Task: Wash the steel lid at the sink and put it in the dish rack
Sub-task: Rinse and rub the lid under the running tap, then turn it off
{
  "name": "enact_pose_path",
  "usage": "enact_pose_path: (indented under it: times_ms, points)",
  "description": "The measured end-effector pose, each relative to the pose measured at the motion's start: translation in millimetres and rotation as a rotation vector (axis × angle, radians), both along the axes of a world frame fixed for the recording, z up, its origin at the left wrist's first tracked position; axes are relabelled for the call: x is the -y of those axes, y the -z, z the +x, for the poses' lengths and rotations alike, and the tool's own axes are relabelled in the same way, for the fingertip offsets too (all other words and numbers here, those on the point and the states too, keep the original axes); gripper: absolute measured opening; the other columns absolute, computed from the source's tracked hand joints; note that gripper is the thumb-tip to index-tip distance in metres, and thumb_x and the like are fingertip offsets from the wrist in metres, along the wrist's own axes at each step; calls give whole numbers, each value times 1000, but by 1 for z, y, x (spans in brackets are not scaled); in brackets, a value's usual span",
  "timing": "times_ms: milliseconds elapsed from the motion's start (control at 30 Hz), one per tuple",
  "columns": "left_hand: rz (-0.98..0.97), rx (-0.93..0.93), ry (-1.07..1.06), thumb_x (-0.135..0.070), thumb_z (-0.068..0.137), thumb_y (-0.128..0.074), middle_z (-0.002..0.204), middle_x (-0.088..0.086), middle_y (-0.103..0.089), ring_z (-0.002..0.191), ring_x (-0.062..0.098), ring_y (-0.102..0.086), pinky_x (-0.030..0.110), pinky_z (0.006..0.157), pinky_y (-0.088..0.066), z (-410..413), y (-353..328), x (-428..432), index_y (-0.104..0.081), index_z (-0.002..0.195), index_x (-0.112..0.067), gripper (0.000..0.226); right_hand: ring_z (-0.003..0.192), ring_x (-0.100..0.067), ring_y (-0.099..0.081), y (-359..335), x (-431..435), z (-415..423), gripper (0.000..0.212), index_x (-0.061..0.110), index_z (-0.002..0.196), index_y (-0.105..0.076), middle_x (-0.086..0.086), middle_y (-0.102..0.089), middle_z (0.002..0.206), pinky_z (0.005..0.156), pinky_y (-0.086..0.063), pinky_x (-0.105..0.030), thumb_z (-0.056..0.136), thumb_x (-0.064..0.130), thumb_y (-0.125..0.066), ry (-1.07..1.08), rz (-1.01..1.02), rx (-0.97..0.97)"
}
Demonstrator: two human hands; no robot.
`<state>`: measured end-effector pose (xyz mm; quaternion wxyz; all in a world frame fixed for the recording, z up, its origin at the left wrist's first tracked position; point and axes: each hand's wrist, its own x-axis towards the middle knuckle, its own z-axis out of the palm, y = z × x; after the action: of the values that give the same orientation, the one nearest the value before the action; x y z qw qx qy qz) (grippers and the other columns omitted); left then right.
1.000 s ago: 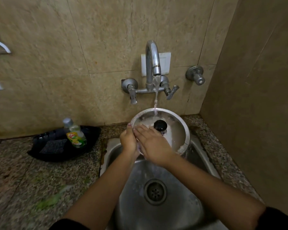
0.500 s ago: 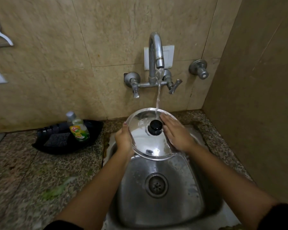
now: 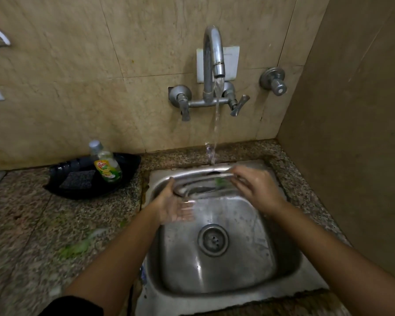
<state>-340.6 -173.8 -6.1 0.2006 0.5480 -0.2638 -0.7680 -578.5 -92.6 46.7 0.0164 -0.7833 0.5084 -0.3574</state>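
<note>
Over the square steel sink (image 3: 214, 270), the left hand (image 3: 176, 206) cups open beneath the blurred round steel lid (image 3: 203, 182); at two o'clock the right hand (image 3: 258, 190) pinches its rim. Under the curved chrome tap (image 3: 212, 55) at twelve, wet steel could slip.

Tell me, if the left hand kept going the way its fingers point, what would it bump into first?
The left hand lies palm up, fingers pointing right across the sink. Nothing seems to block it before the right forearm, though the blurred lid is just above. Depth is hard to judge, so it might pass underneath.
</note>
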Motion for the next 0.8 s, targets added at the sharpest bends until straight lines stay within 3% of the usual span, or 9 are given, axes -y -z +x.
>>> enact_pose_path:
  times_ms: [133,233,300,367,433,533,600,667,800]
  points:
    - [-47,-72,-67,-79,83,-17,109,9,-64,103,25,-57,37,90,-42,3,38,-24,-62,117,-17,84,93,-14,-63,15,20,4,20,14,108,-63,0,-69,99,79,-49,-32,89,18,-65,157,386,504]
    - [-122,-163,-209,-66,90,-29,113,8,-71,109,28,-62,39,90,-50,3,55,-44,-60,126,-18,67,86,-24,-63,49,32,1,20,2,103,-66,-13,-68,96,83,-49,-37,83,0,-66,319,579,854]
    - [-172,-194,-215,-64,85,-41,129,10,-63,121,30,-57,45,103,-43,0,64,-52,-53,136,-18,69,81,-29,-61,74,32,3,18,-2,98,-67,-20,-66,90,80,-49,-43,80,-5,-64,425,750,1076]
    - [-178,-184,-266,-64,77,-54,133,14,-59,124,32,-55,48,108,-39,-7,69,-57,-54,135,-15,75,82,-31,-61,94,30,9,10,2,92,-67,-22,-65,90,77,-50,-41,83,-1,-63,524,835,1142]
    - [-206,-83,-415,-55,85,-56,122,15,-65,111,30,-62,45,100,-46,-19,65,-54,-62,123,-11,59,91,-35,-62,109,31,16,11,7,96,-65,-21,-65,98,78,-47,-37,91,13,-58,686,799,914]
    - [-282,76,-496,-40,98,-44,96,7,-69,86,20,-65,31,79,-52,-41,51,-43,-65,105,-14,34,125,-37,-46,119,34,31,48,10,137,-42,-18,-46,139,103,-36,-42,96,35,-44,797,605,146]
    - [-326,124,-483,-41,97,-44,95,7,-71,88,22,-67,31,80,-54,-55,43,-36,-67,100,-15,35,146,-32,-15,116,42,52,64,11,151,-16,-14,-17,159,117,-11,-43,97,37,-38,588,547,-100]
    - [-363,148,-504,-41,96,-46,96,11,-73,92,28,-69,37,87,-54,-61,37,-29,-70,96,-11,39,148,-22,7,109,46,73,65,13,152,2,-7,4,162,118,2,-40,99,34,-31,316,519,-226]
    - [-375,159,-555,-38,98,-44,89,11,-71,76,22,-67,26,65,-56,-44,30,-13,-68,97,-6,40,148,-12,6,115,16,56,58,23,153,-2,6,4,161,118,2,-34,100,42,-17,-31,491,-390]
